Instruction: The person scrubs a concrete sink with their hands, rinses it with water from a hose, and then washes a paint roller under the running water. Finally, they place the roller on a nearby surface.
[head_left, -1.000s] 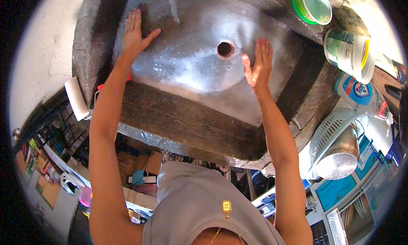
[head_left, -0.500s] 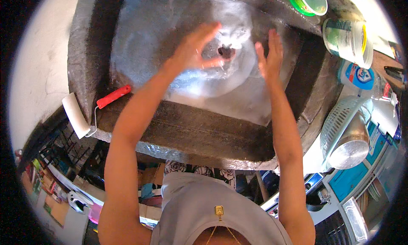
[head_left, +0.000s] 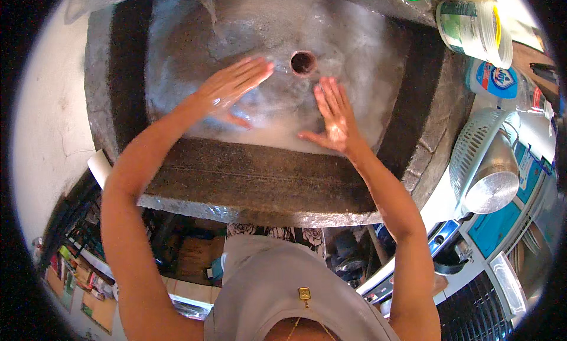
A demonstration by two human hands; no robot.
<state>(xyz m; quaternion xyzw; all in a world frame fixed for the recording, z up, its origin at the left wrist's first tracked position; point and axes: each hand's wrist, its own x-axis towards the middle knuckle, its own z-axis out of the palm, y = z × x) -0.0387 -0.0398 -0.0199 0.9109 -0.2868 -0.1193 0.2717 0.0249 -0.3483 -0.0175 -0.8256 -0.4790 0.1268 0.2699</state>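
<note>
My left hand (head_left: 233, 90) is over the floor of a dark concrete sink (head_left: 260, 175), fingers stretched out and thumb apart, holding nothing. To its right is my right hand (head_left: 336, 113), also spread with nothing in it, and wet on its back. Whether either palm touches the bottom I cannot tell. A round drain hole (head_left: 303, 63) lies between and beyond my fingertips. A thin stream of water (head_left: 209, 7) falls into the basin at the far left, and a cloudy wet film spreads over the sink floor.
On the right ledge stand stacked plastic tubs (head_left: 466, 31) and a dish soap bottle (head_left: 499, 81). Nearer, a pale blue basket (head_left: 472, 134) leans beside a metal pot (head_left: 493, 184). A white paint roller (head_left: 99, 166) rests at the left corner, partly behind my left arm.
Both hands have come nearer to me, the left one also leftward and the right one inward. The drain hole now shows fully. My left arm now covers the roller's red handle.
</note>
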